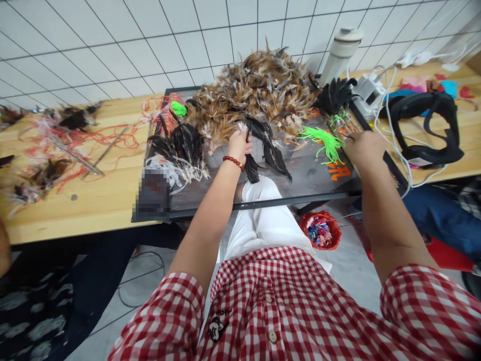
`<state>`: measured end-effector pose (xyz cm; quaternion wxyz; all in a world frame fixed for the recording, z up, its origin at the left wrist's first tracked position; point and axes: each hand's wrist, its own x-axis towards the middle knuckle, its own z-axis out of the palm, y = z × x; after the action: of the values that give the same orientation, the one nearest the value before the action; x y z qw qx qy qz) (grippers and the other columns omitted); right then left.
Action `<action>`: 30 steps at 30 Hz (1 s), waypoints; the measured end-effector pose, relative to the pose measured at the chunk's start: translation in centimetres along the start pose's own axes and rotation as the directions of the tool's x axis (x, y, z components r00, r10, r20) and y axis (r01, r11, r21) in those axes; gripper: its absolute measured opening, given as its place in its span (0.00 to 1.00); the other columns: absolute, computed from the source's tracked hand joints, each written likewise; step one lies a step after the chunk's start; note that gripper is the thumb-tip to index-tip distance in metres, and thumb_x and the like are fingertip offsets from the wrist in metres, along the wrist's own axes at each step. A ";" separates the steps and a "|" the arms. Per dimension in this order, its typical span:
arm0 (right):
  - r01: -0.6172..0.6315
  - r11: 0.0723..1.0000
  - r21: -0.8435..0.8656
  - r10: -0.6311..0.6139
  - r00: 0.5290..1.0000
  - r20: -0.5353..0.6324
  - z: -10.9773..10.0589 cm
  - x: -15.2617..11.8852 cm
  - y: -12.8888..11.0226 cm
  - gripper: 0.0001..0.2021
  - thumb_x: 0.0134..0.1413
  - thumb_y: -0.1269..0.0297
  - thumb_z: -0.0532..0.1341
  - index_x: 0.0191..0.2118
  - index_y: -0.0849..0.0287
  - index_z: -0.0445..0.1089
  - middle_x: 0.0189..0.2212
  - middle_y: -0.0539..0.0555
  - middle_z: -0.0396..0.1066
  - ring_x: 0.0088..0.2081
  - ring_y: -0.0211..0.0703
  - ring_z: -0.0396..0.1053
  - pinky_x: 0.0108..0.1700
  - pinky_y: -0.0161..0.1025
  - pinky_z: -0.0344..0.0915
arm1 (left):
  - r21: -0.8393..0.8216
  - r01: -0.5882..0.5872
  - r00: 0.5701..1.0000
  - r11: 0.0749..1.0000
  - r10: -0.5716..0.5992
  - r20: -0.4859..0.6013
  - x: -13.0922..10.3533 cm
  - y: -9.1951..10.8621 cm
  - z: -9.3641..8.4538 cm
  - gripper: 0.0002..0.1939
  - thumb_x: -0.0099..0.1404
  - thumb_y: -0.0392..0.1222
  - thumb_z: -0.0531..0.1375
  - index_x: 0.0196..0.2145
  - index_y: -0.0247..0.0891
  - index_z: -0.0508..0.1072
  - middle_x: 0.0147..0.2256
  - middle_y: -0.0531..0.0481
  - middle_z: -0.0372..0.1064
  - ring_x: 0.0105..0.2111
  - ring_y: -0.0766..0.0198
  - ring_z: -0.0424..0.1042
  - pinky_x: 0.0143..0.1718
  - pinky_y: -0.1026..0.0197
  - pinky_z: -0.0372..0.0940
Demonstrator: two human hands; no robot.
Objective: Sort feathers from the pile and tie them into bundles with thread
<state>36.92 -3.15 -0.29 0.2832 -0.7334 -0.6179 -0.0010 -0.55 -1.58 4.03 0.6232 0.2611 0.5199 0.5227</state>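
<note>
My left hand (pixel 239 144), with a red bead bracelet at the wrist, is closed on black feathers (pixel 271 150) whose dark tips fan down and right. Over at the tray's right edge, my right hand (pixel 364 149) has its fingers pressed together beside bright green strands (pixel 323 140); what it holds is too small to make out. A big heap of brown feathers (pixel 259 87) lies behind both hands on the dark tray (pixel 210 195). More black feathers (pixel 186 143) lie left of my left hand, above white strands (pixel 163 168).
A white bottle (pixel 340 55), a white charger (pixel 370 93) with cables and a black headband device (pixel 424 128) stand to the right. Red strings (pixel 124 138) and feather bunches cover part of the wooden table (pixel 101 210) at left. A red basket (pixel 334 235) is below. People sit on both sides.
</note>
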 end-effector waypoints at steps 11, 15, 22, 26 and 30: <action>-0.004 0.671 0.742 -0.280 0.924 0.259 5.5 0.0 -22.8 0.14 0.50 0.52 0.67 0.37 0.58 0.78 0.29 0.53 0.78 0.32 0.44 0.74 0.40 0.46 0.75 | 0.104 -0.065 0.996 0.993 0.058 0.067 -0.1 -1.0 0.1 0.13 0.73 0.45 0.56 0.32 0.39 0.61 0.21 0.61 0.55 0.14 0.80 0.47 0.18 0.74 0.38; -0.180 0.560 0.809 -0.216 0.911 0.352 8.2 0.1 -24.4 0.10 0.47 0.58 0.70 0.29 0.59 0.75 0.23 0.50 0.74 0.25 0.37 0.68 0.33 0.38 0.70 | 0.111 -0.075 0.993 0.991 0.064 0.094 -0.1 -0.9 -0.1 0.13 0.73 0.46 0.57 0.32 0.38 0.62 0.21 0.61 0.55 0.14 0.80 0.49 0.18 0.74 0.39; -0.032 0.601 0.799 -0.286 0.925 0.252 8.6 1.6 -23.1 0.08 0.48 0.59 0.68 0.29 0.59 0.75 0.26 0.51 0.74 0.32 0.42 0.71 0.38 0.42 0.70 | 0.134 -0.103 0.972 0.986 0.071 0.223 -0.2 -1.3 -0.1 0.14 0.74 0.46 0.55 0.32 0.37 0.66 0.21 0.59 0.58 0.15 0.79 0.50 0.17 0.74 0.43; -0.009 0.618 0.786 -0.281 0.931 0.232 8.7 1.5 -22.5 0.16 0.53 0.48 0.65 0.35 0.57 0.78 0.32 0.53 0.77 0.36 0.45 0.74 0.42 0.44 0.72 | 0.112 -0.052 0.964 0.992 0.020 0.267 -0.4 -1.1 -0.2 0.14 0.73 0.47 0.57 0.31 0.37 0.64 0.20 0.60 0.53 0.15 0.79 0.49 0.17 0.75 0.42; 0.048 0.620 0.783 -0.375 0.895 0.242 7.7 0.8 -21.9 0.31 0.58 0.33 0.55 0.54 0.50 0.75 0.48 0.55 0.78 0.47 0.48 0.75 0.48 0.47 0.73 | 0.045 0.035 0.957 0.998 -0.046 0.287 -0.8 -0.7 -0.2 0.14 0.70 0.48 0.61 0.32 0.37 0.65 0.21 0.61 0.53 0.15 0.80 0.49 0.17 0.77 0.42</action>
<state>14.52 2.41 2.63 0.4352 -0.4514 -0.6870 0.3672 -0.45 -2.54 3.65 0.6976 0.3359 0.4389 0.4559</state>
